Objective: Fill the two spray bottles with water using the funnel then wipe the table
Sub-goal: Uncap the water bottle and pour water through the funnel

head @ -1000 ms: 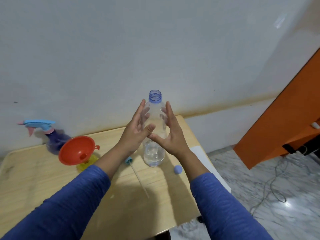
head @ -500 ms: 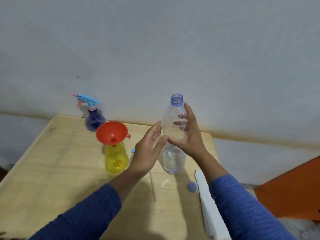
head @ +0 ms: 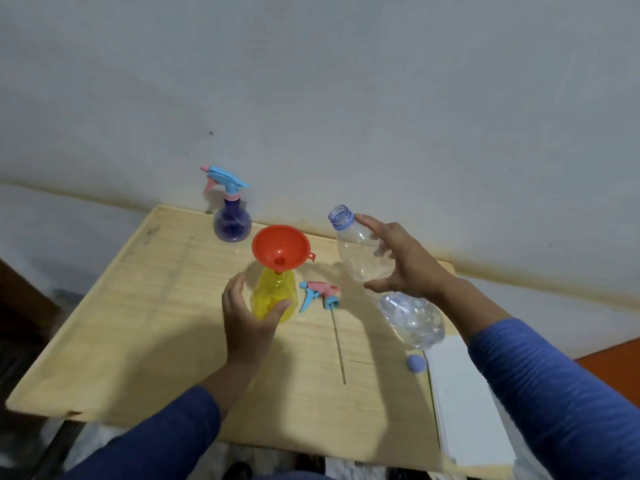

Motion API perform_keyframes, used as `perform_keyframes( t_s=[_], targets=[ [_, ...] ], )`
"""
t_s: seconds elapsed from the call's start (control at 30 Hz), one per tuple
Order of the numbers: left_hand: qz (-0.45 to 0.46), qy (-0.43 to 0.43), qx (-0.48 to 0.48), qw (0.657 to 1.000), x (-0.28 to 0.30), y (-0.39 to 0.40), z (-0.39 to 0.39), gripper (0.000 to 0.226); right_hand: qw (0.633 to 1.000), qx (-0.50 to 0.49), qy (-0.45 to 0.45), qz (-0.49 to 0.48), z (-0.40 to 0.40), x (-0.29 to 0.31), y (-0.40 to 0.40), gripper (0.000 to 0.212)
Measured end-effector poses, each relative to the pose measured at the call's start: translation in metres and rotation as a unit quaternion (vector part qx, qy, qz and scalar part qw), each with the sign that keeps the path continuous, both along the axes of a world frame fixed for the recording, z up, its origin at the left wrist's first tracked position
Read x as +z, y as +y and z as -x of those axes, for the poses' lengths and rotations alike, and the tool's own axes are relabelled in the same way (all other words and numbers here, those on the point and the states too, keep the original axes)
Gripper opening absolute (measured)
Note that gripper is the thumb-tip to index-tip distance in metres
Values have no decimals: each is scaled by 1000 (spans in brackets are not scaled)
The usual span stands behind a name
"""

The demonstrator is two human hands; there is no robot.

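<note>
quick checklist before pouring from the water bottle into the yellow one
1. Funnel seated in yellow spray bottle neck: ok.
2. Left hand steadying the yellow bottle: ok, fingers curl round its body.
3. Right hand gripping the clear water bottle: ok, lifted off the table and tilted.
4. Water bottle cap off: ok, mouth open; blue cap lies on the table.
5. Bottle mouth over the funnel: not ok, it is off to the funnel's right.
6. Yellow bottle's fill level: cannot tell.
</note>
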State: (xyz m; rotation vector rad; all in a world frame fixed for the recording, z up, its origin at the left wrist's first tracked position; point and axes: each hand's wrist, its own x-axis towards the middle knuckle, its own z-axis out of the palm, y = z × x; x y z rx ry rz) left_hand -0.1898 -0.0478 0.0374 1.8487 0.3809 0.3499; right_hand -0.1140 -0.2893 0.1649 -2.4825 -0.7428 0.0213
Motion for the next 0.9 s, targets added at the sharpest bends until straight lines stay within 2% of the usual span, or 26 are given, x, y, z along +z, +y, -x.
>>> perform_keyframes(
  t_s=[0.2,0.37,0.53,0.9],
  targets=[
    [-10,13,-99,995,-8,18,-19,94,996,16,32,82,-4,15,14,113],
    [-26,18,-149,988,-8,23,-26,82,988,23,47,147,0,31,27,112],
    [-31,22,-152,988,-10,28,-27,68,978,10,46,205,3,42,37,111],
    [-36,39,-151,987,-6,28,-27,65,956,-11,21,293,8,58,46,109]
  ],
)
